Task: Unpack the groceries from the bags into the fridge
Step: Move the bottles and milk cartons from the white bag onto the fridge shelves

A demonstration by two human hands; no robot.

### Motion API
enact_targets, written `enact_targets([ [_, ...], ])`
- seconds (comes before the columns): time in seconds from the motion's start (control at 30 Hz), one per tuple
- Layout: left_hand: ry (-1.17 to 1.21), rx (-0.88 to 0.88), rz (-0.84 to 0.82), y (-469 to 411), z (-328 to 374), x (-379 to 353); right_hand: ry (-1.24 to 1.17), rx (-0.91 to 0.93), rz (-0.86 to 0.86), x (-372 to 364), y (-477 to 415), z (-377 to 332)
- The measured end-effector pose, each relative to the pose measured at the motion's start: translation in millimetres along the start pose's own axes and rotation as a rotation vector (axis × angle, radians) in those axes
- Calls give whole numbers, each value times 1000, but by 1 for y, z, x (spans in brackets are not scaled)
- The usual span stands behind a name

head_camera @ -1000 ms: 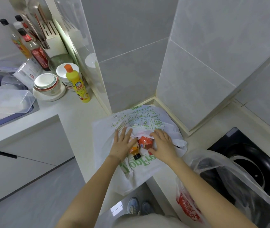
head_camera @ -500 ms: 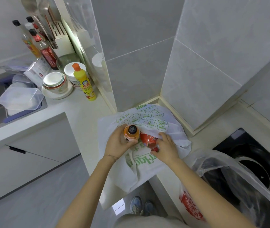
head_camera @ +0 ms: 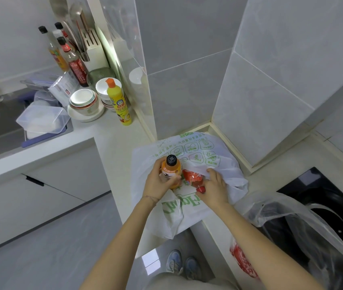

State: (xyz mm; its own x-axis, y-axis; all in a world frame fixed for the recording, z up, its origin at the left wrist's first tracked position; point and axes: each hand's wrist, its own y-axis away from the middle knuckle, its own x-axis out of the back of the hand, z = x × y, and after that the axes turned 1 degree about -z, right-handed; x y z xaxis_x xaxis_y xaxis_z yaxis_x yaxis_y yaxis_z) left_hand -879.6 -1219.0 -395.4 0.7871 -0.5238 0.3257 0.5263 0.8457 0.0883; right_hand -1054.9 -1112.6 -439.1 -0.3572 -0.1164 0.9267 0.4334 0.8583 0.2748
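A white grocery bag (head_camera: 197, 208) with green print lies on the counter corner. My left hand (head_camera: 158, 181) grips an orange juice bottle (head_camera: 171, 167) with a black cap, held upright just above the bag's mouth. My right hand (head_camera: 213, 188) curls round a red bottle (head_camera: 193, 177) with a red cap that lies on its side, half inside the bag. A second, clear plastic bag (head_camera: 292, 222) with red print sits to the right over the stove area.
A black hob with a pan (head_camera: 323, 218) is at the right. Along the left counter stand a yellow detergent bottle (head_camera: 119, 101), stacked bowls (head_camera: 84, 102), sauce bottles (head_camera: 73, 59) and a clear tub (head_camera: 43, 120) by the sink. Tiled walls close the corner behind the bag.
My left hand has lifted the orange bottle out of the bag and stood it upright. My right hand has closed round the red bottle in the bag's mouth.
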Motion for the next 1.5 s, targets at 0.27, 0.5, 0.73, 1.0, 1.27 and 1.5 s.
enact_targets([
  [0.27, 67, 5, 39, 0, -6, -6, -124, 40, 286, 17, 10, -8],
  [0.5, 79, 10, 44, -1, -6, -8, -316, 35, 293, 63, 10, -24],
  [0.73, 77, 17, 40, 1, -4, -6, -361, 30, 311, 90, 2, -36],
  [1.0, 107, 19, 19, 1, -3, -6, -669, 62, 172, 77, 4, -28],
  [1.27, 91, 39, 21, 1, -5, -5, -770, 9, 104, 48, 14, -28],
  [1.5, 56, 56, 19, 0, -4, -5, -764, -24, 144, 46, 13, -37],
])
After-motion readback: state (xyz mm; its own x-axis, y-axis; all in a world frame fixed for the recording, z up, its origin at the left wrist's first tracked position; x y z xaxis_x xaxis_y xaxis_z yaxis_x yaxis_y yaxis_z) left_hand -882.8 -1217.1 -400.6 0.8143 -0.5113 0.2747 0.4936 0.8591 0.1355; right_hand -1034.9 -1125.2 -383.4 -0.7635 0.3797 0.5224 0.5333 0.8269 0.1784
